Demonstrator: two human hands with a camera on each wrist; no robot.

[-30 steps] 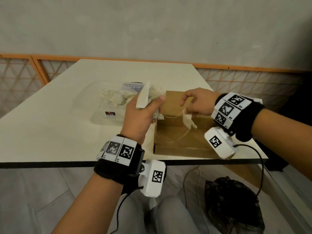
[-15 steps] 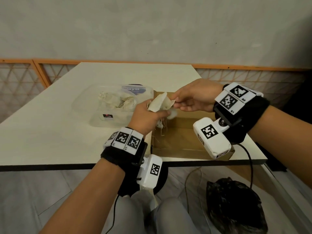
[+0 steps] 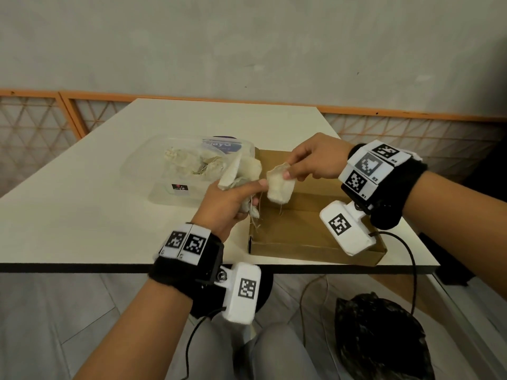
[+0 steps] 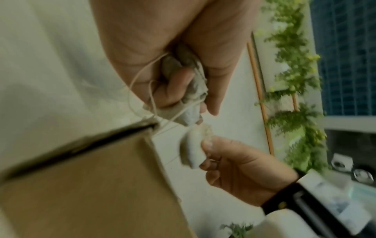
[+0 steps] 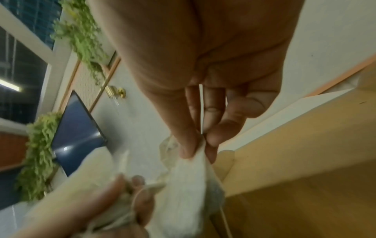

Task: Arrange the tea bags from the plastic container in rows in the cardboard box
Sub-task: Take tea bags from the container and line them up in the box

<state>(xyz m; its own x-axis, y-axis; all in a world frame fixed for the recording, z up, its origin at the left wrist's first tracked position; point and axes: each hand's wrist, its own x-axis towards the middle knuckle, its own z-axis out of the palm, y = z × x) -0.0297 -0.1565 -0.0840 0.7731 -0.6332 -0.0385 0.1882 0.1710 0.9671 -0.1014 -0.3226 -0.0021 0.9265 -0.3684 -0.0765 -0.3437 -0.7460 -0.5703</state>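
Head view: white table (image 3: 82, 215) before grey wall (image 3: 247, 45), orange railing (image 3: 411, 109).

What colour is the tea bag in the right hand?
Off-white, the tea bag pinched by the right hand; clearest in the head view.

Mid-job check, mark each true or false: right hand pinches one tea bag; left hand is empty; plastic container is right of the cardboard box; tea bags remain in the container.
1. The right hand pinches a single tea bag. True.
2. The left hand is empty. False: it grips a bunch of tea bags.
3. The plastic container sits right of the cardboard box. False: it is left of it.
4. Tea bags remain in the container. True.
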